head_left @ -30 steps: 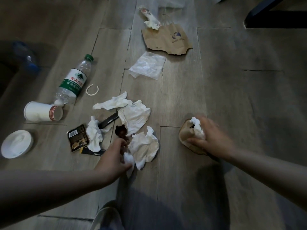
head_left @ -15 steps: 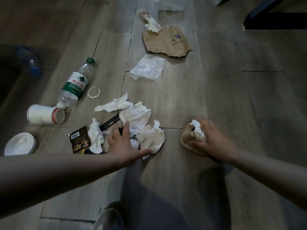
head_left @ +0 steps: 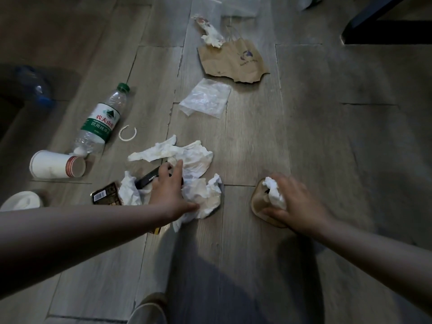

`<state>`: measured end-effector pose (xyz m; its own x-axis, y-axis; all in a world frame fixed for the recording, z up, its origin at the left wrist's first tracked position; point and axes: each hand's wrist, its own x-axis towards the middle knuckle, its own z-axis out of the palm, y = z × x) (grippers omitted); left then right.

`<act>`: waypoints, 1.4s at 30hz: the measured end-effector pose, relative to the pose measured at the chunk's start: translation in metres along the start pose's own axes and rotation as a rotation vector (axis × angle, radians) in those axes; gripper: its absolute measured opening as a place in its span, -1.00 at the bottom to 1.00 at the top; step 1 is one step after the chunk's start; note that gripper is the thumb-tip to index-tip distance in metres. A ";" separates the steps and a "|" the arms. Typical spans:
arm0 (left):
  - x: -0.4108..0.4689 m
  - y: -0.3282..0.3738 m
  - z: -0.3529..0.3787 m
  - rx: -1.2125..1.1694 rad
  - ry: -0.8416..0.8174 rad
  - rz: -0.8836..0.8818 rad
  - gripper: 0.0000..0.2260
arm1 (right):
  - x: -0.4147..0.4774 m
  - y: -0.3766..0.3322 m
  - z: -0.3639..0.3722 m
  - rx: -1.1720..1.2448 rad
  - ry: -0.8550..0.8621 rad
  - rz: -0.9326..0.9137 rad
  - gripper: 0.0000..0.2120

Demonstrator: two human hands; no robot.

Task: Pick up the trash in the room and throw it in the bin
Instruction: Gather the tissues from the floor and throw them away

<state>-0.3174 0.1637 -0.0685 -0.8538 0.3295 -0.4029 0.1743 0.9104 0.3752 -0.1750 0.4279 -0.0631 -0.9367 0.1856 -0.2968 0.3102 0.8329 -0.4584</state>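
Trash lies scattered on a wooden floor. My left hand (head_left: 169, 190) rests spread on a pile of crumpled white tissues (head_left: 198, 164), its fingers over a black stick-shaped wrapper (head_left: 147, 178); whether it grips anything is unclear. My right hand (head_left: 292, 202) is shut on a white tissue wad (head_left: 273, 195) together with a brown round piece (head_left: 259, 202) touching the floor. A dark snack packet (head_left: 106, 195) lies left of the pile. No bin is in view.
A plastic water bottle (head_left: 102, 120), a paper cup (head_left: 56, 164) on its side, a white lid (head_left: 21, 202) and a white ring (head_left: 127, 134) lie at left. Farther off are a clear plastic bag (head_left: 205, 98), a torn brown paper bag (head_left: 233, 61) and dark furniture (head_left: 385, 26).
My left hand moved forward from the near tissue, opened and spread over the tissue pile. My right hand stayed on its tissue and brown piece.
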 end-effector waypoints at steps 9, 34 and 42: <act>0.019 -0.022 -0.034 0.323 0.078 -0.020 0.28 | -0.001 0.001 0.004 0.021 0.024 -0.020 -0.25; 0.030 -0.007 -0.016 0.038 -0.080 0.148 -0.19 | -0.002 0.003 0.007 0.013 0.022 -0.002 -0.23; 0.031 -0.005 -0.017 -0.007 -0.085 0.141 -0.21 | -0.002 0.005 0.007 0.027 0.016 -0.017 -0.24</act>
<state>-0.3532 0.1654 -0.0690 -0.7764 0.4741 -0.4152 0.2859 0.8521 0.4385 -0.1702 0.4285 -0.0704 -0.9445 0.1798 -0.2749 0.2978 0.8219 -0.4855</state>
